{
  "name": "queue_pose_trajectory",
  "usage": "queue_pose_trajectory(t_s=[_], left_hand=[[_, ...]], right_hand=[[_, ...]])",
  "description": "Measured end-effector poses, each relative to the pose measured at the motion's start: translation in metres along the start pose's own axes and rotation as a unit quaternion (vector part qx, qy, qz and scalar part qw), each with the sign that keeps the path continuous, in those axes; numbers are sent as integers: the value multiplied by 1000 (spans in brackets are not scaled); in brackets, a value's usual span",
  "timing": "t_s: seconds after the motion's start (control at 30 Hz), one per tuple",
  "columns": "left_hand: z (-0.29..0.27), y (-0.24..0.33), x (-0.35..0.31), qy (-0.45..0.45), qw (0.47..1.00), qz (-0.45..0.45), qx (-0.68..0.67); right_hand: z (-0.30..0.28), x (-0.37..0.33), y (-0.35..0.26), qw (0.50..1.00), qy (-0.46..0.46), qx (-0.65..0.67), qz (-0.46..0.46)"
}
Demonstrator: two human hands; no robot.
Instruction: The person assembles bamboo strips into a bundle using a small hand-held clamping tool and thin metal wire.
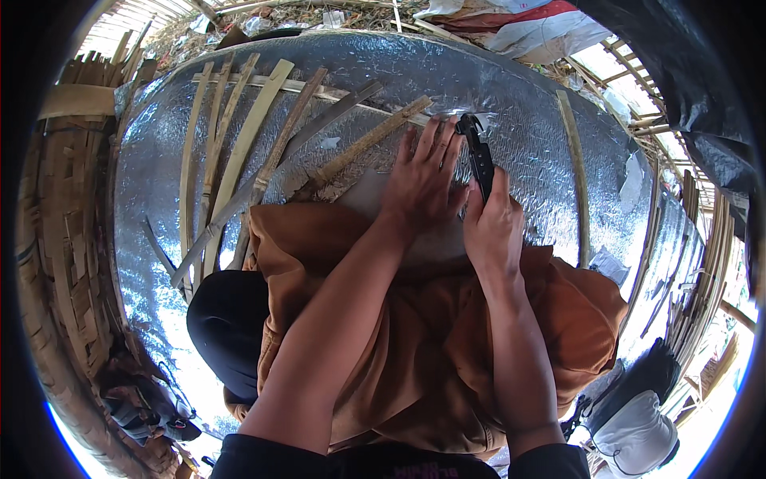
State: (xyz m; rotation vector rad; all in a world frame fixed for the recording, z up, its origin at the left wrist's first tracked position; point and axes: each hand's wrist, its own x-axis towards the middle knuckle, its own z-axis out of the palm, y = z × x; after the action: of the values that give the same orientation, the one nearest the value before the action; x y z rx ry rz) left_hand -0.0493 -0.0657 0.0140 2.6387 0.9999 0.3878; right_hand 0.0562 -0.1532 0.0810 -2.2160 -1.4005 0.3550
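Right now, left hand (420, 180): it is lying flat and released, fingers spread, pressing down on a pale flat sheet (363, 195) that is resting over the lap.
Right hand (492, 227): it is clenching around a black-handled cutting tool (477, 156), the thumb running up along the handle and the tool's hooked tip pointing away from the body.
Black-handled cutting tool: it is sitting just beside the left hand's fingertips, on their right side, with its tip lying beyond them over the silver surface.
Pale flat sheet: it is showing only to the left of the left wrist and under the palm; whether the tool is touching it cannot be told.
Orange cloth garment (415, 335): it is bunching under both forearms, below the hands.
Shiny silver foil-covered surface (519, 104): it is spreading out beyond and around both hands.
Long split bamboo strips (239, 152): they are lying fanned across the foil, well to the left of the left hand.
Rough brown bamboo stick (371, 140): it is slanting just left of the left hand's fingers.
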Motion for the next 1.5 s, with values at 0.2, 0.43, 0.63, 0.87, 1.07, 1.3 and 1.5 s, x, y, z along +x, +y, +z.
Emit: queue_pose_trajectory(t_s=[0.2, 0.43, 0.63, 0.87, 1.07, 1.3, 1.5], left_hand=[[2, -1, 0, 8, 1000, 0, -11], [1, 0, 1, -1, 1000, -5, -9], [2, 0, 1, 1, 1000, -7, 2], [1, -1, 0, -9, 1000, -5, 11], [-1, -1, 1, -7, 1000, -5, 2], [2, -1, 1, -4, 1000, -3, 2], [0, 0, 1, -19, 1000, -7, 10]], right_hand=[[-4, 2, 1, 999, 0, 29, 42], [0, 1, 3, 1000, 13, 5, 4], [4, 1, 4, 1000, -11, 7, 16], [5, 1, 4, 1000, -8, 9, 9], [6, 1, 4, 1000, 4, 13, -7], [6, 1, 5, 1000, 6, 13, -8], [5, 0, 5, 1000, 3, 22, 1]])
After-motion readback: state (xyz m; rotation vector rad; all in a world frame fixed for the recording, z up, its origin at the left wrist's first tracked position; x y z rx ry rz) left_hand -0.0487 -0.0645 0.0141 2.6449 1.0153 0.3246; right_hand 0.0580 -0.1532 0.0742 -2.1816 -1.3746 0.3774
